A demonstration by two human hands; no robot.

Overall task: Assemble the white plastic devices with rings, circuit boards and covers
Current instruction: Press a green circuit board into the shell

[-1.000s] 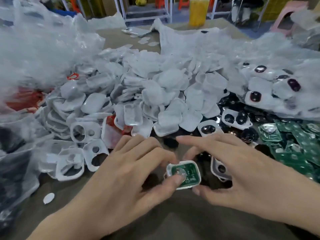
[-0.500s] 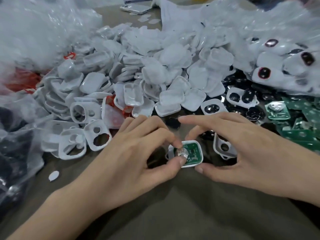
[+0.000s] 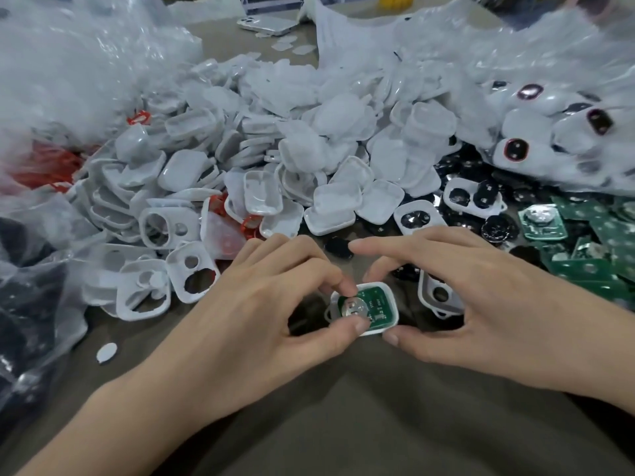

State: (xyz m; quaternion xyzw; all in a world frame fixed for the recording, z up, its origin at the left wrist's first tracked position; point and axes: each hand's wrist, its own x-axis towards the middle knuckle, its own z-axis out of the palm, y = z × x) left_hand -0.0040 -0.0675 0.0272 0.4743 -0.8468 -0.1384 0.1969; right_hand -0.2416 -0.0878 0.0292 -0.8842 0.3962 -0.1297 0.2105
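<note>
On the brown table [image 3: 343,424], left hand [image 3: 247,324] and right hand [image 3: 481,304] pinch the white device [image 3: 377,309].

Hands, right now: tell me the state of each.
Left hand: thumb and forefinger pinch the small white plastic shell holding a green circuit board.
Right hand: thumb and fingers curl round the same shell's right end.

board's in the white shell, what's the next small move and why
Probably press the circuit board down with the left hand: it lies in the white shell, which the right hand steadies, and nothing covers it yet.
</note>
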